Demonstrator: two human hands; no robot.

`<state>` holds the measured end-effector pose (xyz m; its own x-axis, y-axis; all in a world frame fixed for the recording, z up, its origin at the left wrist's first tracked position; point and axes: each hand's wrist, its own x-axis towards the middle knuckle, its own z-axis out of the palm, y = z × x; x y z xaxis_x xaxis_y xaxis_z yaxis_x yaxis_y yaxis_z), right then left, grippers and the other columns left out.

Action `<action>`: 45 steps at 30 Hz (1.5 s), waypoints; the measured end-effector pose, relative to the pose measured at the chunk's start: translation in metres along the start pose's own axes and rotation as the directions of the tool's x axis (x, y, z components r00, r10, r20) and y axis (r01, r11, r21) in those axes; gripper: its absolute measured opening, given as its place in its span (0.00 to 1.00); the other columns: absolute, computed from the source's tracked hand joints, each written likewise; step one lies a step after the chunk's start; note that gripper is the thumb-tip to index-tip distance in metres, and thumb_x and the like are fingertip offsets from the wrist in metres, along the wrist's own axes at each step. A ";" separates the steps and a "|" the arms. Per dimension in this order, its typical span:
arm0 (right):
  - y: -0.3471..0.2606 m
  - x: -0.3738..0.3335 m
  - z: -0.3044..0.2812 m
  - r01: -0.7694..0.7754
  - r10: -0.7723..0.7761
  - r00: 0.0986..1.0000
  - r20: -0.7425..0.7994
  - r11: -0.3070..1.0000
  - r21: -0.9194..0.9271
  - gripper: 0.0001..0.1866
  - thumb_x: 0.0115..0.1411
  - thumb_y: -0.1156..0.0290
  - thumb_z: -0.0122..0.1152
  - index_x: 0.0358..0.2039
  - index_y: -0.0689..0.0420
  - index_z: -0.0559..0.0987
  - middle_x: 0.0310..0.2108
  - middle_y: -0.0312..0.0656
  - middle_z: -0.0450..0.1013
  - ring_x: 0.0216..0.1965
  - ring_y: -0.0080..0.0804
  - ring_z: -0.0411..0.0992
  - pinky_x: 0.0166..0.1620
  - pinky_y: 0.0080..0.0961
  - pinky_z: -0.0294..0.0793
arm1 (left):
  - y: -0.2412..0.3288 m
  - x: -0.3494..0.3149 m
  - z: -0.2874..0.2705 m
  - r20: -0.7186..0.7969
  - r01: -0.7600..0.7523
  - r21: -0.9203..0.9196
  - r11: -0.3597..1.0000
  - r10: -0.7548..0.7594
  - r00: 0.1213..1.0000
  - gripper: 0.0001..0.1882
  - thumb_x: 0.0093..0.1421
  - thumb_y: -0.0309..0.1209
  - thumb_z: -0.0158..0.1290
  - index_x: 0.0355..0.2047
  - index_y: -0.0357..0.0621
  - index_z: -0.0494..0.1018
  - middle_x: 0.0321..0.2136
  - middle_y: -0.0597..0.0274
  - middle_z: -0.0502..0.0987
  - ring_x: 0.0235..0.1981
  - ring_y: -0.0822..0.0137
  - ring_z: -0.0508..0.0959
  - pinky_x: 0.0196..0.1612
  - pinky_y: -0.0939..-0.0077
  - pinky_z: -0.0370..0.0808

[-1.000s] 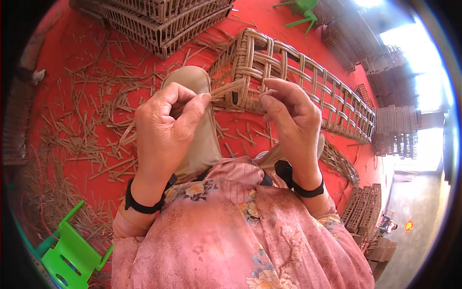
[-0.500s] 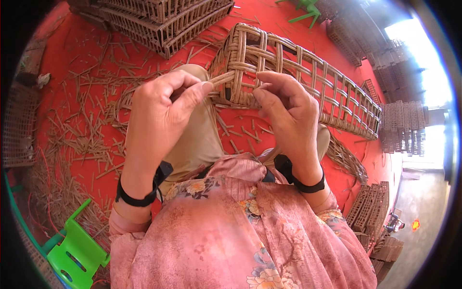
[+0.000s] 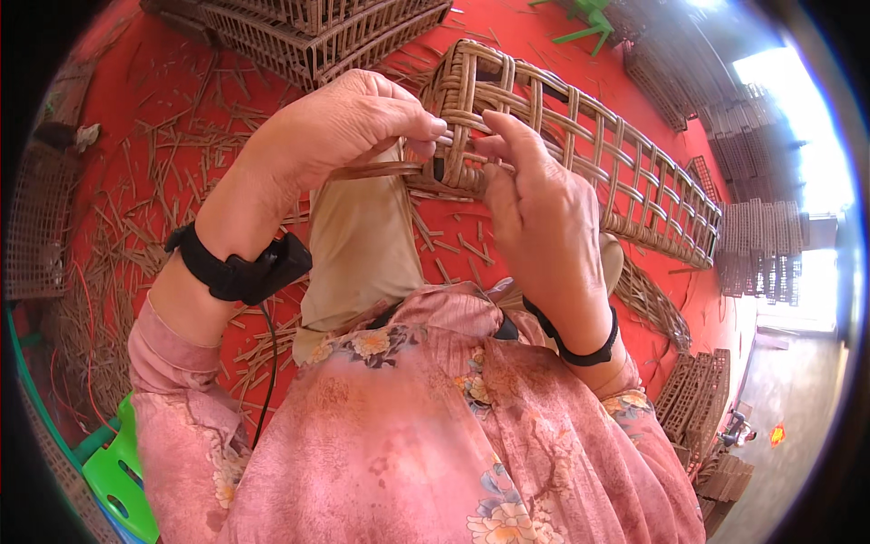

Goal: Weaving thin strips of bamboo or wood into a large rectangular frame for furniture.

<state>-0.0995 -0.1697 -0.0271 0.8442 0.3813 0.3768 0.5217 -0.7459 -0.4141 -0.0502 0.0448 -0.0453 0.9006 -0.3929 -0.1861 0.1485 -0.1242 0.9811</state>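
Observation:
A long rectangular woven basket [image 3: 600, 145] of brown cane lies on the floor before me, its near end between my hands. My left hand [image 3: 349, 127] is closed in a pinch at that end, thumb and finger on a cane strip. One length of cane strip [image 3: 385, 170] runs below the hand to the basket corner. My right hand [image 3: 548, 204] is at the basket's near side, thumb and forefinger apart, their tips close to the weave. Nothing shows between those fingers; the curled ones are partly hidden.
Cut cane scraps [image 3: 172, 163] litter the red floor [image 3: 471, 227]. Stacked slatted crates [image 3: 317, 45] stand at the far left, and more crate stacks [image 3: 757, 236] line the right. A green plastic chair [image 3: 122, 480] is at the lower left; bundled cane [image 3: 652, 299] lies at the right.
My left hand has moved right and farther away, its fingertips now at the basket's end, with the elbow swung outward. The right hand stays close to the basket, its forefinger more raised.

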 end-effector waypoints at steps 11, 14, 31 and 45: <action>-0.014 0.001 0.003 0.007 0.024 0.992 0.120 0.969 -0.249 0.23 0.58 0.76 0.53 0.56 0.58 0.70 0.40 0.55 0.78 0.37 0.55 0.76 0.39 0.48 0.74 | -0.002 -0.003 0.004 0.067 0.119 -0.271 0.955 -0.104 0.992 0.12 0.61 0.36 0.58 0.26 0.40 0.79 0.12 0.80 0.62 0.13 0.86 0.54 0.16 0.85 0.49; -0.013 0.004 0.006 0.021 0.014 0.991 0.132 0.967 -0.255 0.25 0.56 0.77 0.53 0.56 0.58 0.69 0.39 0.56 0.77 0.37 0.56 0.76 0.39 0.49 0.74 | 0.002 -0.003 0.006 0.096 0.093 -0.274 0.957 -0.069 0.993 0.13 0.62 0.35 0.57 0.26 0.39 0.78 0.12 0.81 0.61 0.13 0.85 0.53 0.16 0.85 0.49; 0.013 0.015 0.011 -0.116 0.118 0.993 0.008 0.965 0.237 0.15 0.56 0.76 0.60 0.45 0.62 0.76 0.32 0.49 0.76 0.33 0.44 0.76 0.38 0.36 0.75 | -0.003 -0.006 0.014 0.025 0.042 -0.176 0.983 -0.038 0.999 0.14 0.61 0.37 0.58 0.25 0.39 0.79 0.09 0.80 0.58 0.11 0.83 0.52 0.16 0.82 0.48; 0.035 0.015 0.019 -0.206 0.198 0.976 0.091 0.706 0.677 0.13 0.56 0.81 0.61 0.43 0.62 0.76 0.25 0.33 0.71 0.26 0.14 0.68 0.29 0.16 0.69 | -0.012 -0.012 0.028 -0.068 -0.033 0.063 0.997 0.037 0.997 0.16 0.63 0.39 0.54 0.22 0.42 0.77 0.17 0.76 0.67 0.20 0.85 0.62 0.24 0.86 0.57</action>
<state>-0.0663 -0.1798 -0.0517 0.9383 0.2745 0.2105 0.2778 -0.2354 -0.9313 -0.0745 0.0253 -0.0563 0.9312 -0.3343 -0.1451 0.0924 -0.1685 0.9814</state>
